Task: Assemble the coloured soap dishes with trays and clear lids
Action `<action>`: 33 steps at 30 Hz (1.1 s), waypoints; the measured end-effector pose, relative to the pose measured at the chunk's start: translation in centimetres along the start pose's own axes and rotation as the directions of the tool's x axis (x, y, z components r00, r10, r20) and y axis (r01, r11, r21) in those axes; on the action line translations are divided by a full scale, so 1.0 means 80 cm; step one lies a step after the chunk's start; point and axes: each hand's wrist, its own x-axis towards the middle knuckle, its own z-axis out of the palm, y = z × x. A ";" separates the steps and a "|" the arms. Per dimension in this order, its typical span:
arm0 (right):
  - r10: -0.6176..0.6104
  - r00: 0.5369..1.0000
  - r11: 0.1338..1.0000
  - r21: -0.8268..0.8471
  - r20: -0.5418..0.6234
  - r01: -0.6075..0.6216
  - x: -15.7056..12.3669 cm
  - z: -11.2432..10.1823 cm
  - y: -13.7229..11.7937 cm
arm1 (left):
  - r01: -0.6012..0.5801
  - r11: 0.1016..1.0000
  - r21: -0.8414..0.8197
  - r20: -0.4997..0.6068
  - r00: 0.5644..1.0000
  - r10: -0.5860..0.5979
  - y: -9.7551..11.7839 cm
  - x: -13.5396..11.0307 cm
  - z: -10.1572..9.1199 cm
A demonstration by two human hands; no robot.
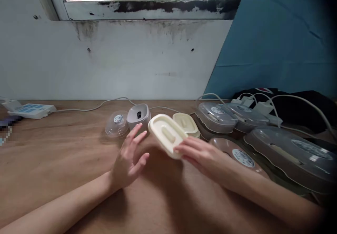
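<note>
My right hand [201, 155] grips the near edge of a cream oval lid [166, 134] and holds it tilted above the wooden table [65, 156]. My left hand [130, 158] is open beside it, fingers spread, palm facing the lid, holding nothing. Behind the lid lies a second cream oval container [187, 124]. Just beyond my left fingers stand a grey-white small device [138, 115] and a clear round dome lid [117, 123].
Grey-brown oval containers with clear lids [216, 116] [289, 153] crowd the right side, with white cables [273, 104] and chargers among them. A white power strip [31, 110] lies at far left. A white wall and window sill rise behind the table; a blue panel stands right.
</note>
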 end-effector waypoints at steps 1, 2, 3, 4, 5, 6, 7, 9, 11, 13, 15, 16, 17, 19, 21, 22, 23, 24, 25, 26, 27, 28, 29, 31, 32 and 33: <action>-0.053 0.999 0.996 0.071 0.013 0.052 -0.008 0.004 -0.008 | 0.025 0.999 -0.033 -0.033 0.999 -0.026 -0.001 0.001 0.000; -0.080 0.996 0.989 0.126 0.024 0.076 -0.015 0.010 -0.015 | 0.060 0.996 -0.059 -0.009 0.998 -0.061 -0.003 0.003 0.000; -0.089 0.995 0.982 0.171 0.035 0.082 -0.022 0.017 -0.020 | 0.104 0.992 -0.075 0.066 0.993 -0.100 -0.005 0.005 0.000; -0.076 0.997 0.976 0.209 0.034 0.067 -0.029 0.024 -0.024 | 0.155 0.984 -0.082 0.164 0.976 -0.140 -0.006 0.007 0.000; -0.041 0.999 0.970 0.239 0.024 0.034 -0.034 0.031 -0.026 | 0.203 0.976 -0.081 0.270 0.947 -0.174 -0.008 0.009 0.000; 0.010 1.000 0.965 0.263 0.014 -0.013 -0.038 0.038 -0.027 | 0.232 0.970 -0.074 0.374 0.908 -0.188 -0.009 0.011 0.001; 0.072 0.997 0.958 0.279 0.005 -0.071 -0.042 0.043 -0.027 | 0.232 0.970 -0.068 0.463 0.869 -0.176 -0.010 0.012 0.000; 0.188 0.982 0.938 0.295 0.013 -0.183 -0.047 0.051 -0.026 | 0.164 0.985 -0.062 0.583 0.806 -0.097 -0.010 0.015 -0.001; 0.255 0.965 0.919 0.296 0.056 -0.259 -0.049 0.055 -0.024 | 0.063 0.995 -0.072 0.635 0.773 -0.003 -0.011 0.016 -0.003; 0.271 0.958 0.913 0.290 0.090 -0.286 -0.049 0.057 -0.021 | 0.005 0.997 -0.079 0.647 0.761 0.048 -0.011 0.017 -0.006; 0.267 0.958 0.920 0.267 0.105 -0.286 -0.050 0.059 -0.017 | -0.015 0.997 -0.076 0.650 0.758 0.061 -0.011 0.017 -0.008; 0.264 0.958 0.926 0.250 0.110 -0.284 -0.050 0.060 -0.016 | -0.018 0.997 -0.068 0.650 0.758 0.059 -0.011 0.017 -0.008; 0.263 0.958 0.930 0.232 0.117 -0.284 -0.050 0.060 -0.015 | -0.019 0.998 -0.057 0.651 0.758 0.051 -0.010 0.017 -0.008; 0.265 0.956 0.937 0.202 0.125 -0.286 -0.051 0.061 -0.013 | -0.020 0.999 -0.029 0.653 0.757 0.034 -0.010 0.017 -0.007; 0.274 0.954 0.937 0.188 0.121 -0.293 -0.052 0.062 -0.013 | -0.029 1.000 0.006 0.653 0.757 0.018 -0.010 0.016 -0.005; 0.283 0.952 0.936 0.185 0.117 -0.300 -0.052 0.063 -0.013 | -0.037 0.999 0.024 0.650 0.760 0.013 -0.010 0.015 -0.003; 0.291 0.950 0.934 0.182 0.112 -0.307 -0.052 0.063 -0.013 | -0.048 0.998 0.040 0.646 0.763 0.010 -0.010 0.014 -0.002; 0.297 0.949 0.932 0.180 0.108 -0.313 -0.052 0.063 -0.013 | -0.062 0.997 0.055 0.641 0.767 0.012 -0.009 0.013 -0.001; 0.301 0.948 0.932 0.179 0.106 -0.316 -0.051 0.064 -0.013 | -0.084 0.994 0.065 0.634 0.773 0.023 -0.009 0.011 0.000; 0.301 0.948 0.931 0.180 0.106 -0.316 -0.051 0.064 -0.013 | -0.115 0.991 0.073 0.612 0.789 0.046 -0.008 0.010 0.000; 0.299 0.948 0.931 0.183 0.107 -0.314 -0.050 0.064 -0.013 | -0.154 0.985 0.083 0.565 0.821 0.081 -0.007 0.010 -0.001; 0.297 0.949 0.931 0.187 0.108 -0.313 -0.049 0.064 -0.013 | -0.196 0.976 0.098 0.486 0.865 0.125 -0.006 0.012 -0.002; 0.294 0.949 0.931 0.190 0.111 -0.311 -0.049 0.064 -0.013 | -0.228 0.965 0.128 0.378 0.911 0.165 -0.005 0.015 -0.004; 0.294 0.948 0.931 0.189 0.118 -0.313 -0.048 0.063 -0.013 | -0.206 0.949 0.239 0.131 0.975 0.179 -0.005 0.029 -0.009; 0.294 0.948 0.931 0.185 0.123 -0.313 -0.047 0.062 -0.013 | -0.142 0.943 0.301 0.031 0.990 0.139 -0.008 0.039 -0.011; 0.295 0.947 0.932 0.181 0.128 -0.314 -0.047 0.062 -0.014 | -0.047 0.935 0.351 -0.030 0.998 0.061 -0.012 0.050 -0.013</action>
